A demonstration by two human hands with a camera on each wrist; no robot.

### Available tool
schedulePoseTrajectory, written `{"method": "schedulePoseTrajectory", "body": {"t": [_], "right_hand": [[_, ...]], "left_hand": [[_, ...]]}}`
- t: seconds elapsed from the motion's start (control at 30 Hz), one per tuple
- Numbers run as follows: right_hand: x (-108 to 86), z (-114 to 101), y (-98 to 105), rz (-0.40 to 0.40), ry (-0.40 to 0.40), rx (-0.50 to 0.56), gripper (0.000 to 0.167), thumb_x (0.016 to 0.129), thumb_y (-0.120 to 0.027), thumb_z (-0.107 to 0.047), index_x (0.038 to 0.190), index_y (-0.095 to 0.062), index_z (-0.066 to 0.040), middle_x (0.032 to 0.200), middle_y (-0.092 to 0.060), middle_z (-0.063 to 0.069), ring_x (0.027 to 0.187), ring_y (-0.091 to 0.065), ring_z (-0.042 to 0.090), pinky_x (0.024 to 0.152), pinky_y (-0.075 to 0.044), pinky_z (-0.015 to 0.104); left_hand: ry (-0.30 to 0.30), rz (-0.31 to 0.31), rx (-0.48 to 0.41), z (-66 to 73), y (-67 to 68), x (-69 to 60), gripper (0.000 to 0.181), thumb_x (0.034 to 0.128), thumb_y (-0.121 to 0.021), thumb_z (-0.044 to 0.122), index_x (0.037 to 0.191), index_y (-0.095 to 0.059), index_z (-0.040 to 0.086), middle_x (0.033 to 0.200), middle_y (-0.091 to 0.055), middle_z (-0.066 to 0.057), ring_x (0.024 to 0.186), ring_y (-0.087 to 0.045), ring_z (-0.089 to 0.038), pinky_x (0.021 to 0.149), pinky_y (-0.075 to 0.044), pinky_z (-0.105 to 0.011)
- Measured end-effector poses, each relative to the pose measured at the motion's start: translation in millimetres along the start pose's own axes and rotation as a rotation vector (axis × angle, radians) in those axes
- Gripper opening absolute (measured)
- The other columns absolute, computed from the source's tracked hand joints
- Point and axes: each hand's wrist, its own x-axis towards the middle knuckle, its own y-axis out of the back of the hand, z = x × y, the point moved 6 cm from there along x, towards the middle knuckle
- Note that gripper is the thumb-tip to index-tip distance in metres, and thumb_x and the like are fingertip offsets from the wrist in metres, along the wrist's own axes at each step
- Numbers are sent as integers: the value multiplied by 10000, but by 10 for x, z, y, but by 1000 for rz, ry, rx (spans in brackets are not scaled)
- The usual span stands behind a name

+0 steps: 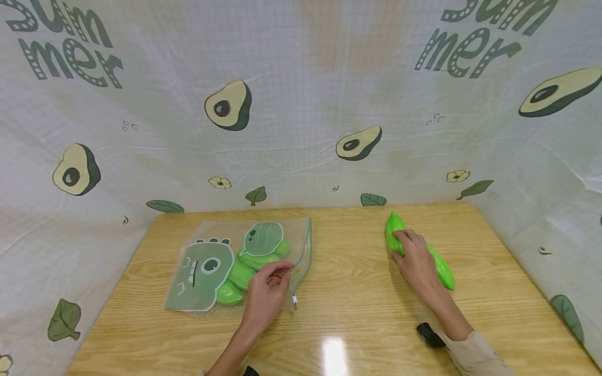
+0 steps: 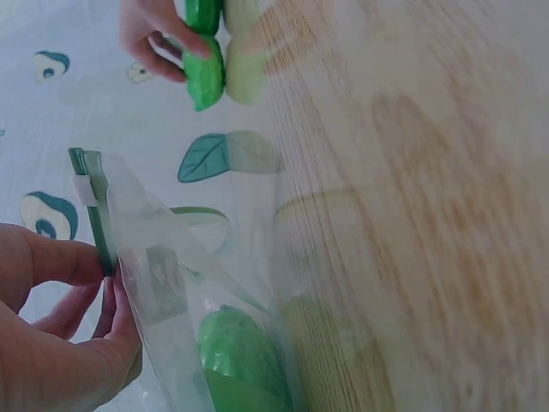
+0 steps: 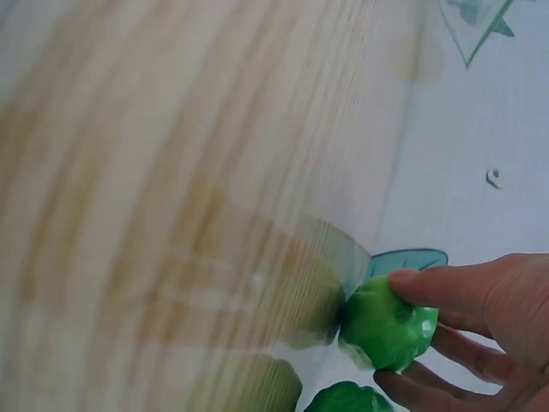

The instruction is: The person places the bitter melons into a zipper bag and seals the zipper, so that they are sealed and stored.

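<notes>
On the left of the table lies a clear zip bag [image 1: 199, 277] with a green cartoon monster print; several green toy vegetables [image 1: 242, 274] show inside. My left hand [image 1: 268, 292] pinches its edge near the green zip strip, with the white slider [image 2: 85, 190] just above the fingers in the left wrist view. At the right, my right hand [image 1: 416, 261] holds a glossy green toy vegetable [image 3: 386, 326] with a pointed end, thumb on one side and fingers on the other. Close by lies another green part [image 1: 442, 269]; the hand hides whether the two are joined.
The wooden table [image 1: 348, 292] lies between the bag and the right hand. A white cloth [image 1: 301, 104] printed with avocados and leaves rises behind the table and along both sides. Light glares on the table's near part.
</notes>
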Motion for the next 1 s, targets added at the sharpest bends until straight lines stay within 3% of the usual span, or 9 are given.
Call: {"method": "schedulePoseTrajectory", "body": {"t": [0.27,0.83,1.0], "right_hand": [[6,19,31,27,23,40,381,775,-826,101,1139,-713,104,1196,-648,287,1051,-616,491,806,-561,606],[-3,88,102,25,-5,193,384,819,-815,63,1182,-698,101,1227,-651,313,1132,-611,511,902,-524,645],[-20,93,118,32,-6,230,391,828,-821,39,1198,-701,81,1223,-663,296,1063,-659,475,835,-569,589]], "left_hand": [[-1,1,-1,-4,0,-3,214,931,-684,-71,1081,-757,63,1030,-719,-97,921,-665,-197,822,-592,-253],[-8,6,7,-5,16,-2,210,932,-686,-64,1076,-759,71,1024,-716,-94,919,-666,-198,824,-595,-265],[-9,6,9,0,13,3,213,930,-680,-73,1072,-758,65,1026,-713,-108,917,-666,-201,822,-596,-267]]}}
